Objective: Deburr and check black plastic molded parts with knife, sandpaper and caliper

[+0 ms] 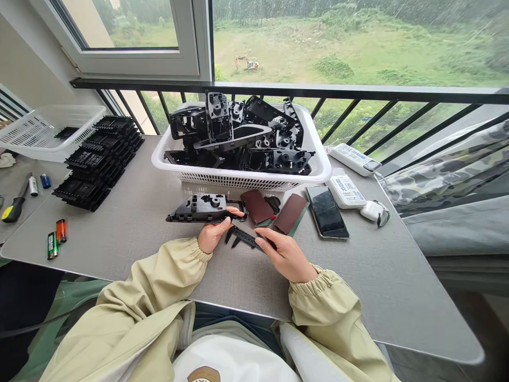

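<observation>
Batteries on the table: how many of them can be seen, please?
4. The white battery and blue battery are near the screwdriver; the orange battery and green battery are together, nearer the person. Others may be hidden.

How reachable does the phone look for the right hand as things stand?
Probably yes: the phone lies close by, with nothing on it or blocking the way. But the right hand holds a slim tool, which it would likely need to put down first.
</observation>
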A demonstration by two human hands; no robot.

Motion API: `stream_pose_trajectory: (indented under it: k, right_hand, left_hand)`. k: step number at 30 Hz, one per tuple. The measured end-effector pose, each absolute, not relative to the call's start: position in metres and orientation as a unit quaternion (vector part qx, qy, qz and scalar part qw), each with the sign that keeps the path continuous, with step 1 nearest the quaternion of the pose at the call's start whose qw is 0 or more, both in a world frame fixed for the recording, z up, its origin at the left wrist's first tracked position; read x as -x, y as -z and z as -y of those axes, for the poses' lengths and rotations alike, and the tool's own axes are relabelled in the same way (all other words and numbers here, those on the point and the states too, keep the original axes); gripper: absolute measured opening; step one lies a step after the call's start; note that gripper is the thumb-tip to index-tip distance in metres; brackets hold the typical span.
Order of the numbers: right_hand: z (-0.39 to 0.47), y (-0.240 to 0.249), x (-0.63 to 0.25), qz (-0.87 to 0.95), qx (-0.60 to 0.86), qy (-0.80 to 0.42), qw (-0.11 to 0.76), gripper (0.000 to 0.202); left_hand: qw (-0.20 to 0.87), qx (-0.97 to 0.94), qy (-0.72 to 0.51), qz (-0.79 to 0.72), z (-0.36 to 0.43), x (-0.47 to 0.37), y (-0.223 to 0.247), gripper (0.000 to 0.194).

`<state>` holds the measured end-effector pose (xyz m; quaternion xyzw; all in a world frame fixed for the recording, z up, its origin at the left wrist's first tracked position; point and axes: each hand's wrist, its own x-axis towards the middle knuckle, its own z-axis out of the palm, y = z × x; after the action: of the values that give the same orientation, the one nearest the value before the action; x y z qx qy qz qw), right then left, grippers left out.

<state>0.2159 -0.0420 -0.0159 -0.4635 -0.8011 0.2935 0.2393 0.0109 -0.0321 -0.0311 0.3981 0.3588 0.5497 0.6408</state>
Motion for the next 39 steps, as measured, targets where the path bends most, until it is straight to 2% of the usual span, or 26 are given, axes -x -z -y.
stream_pose_trajectory:
  k: [18,23,39]
  right_hand:
    - [0.041,0.014,-0.217,0.795,0.447,-0.329,0.243,0.037]
    - [0.041,0.012,-0.217,0.807,0.421,-0.345,0.227,0.036]
    - [0.043,0.013,-0.218,0.796,0.452,-0.314,0.251,0.036]
  left_hand:
    - [0.633,-0.438,-0.535,-0.349,0.034,-0.009,0.036,0.031]
    - [0.64,-0.409,-0.545,-0.356,0.033,-0.01,0.035,0.034]
    - [0.682,-0.323,-0.547,-0.364,0.029,-0.011,0.025,0.038]
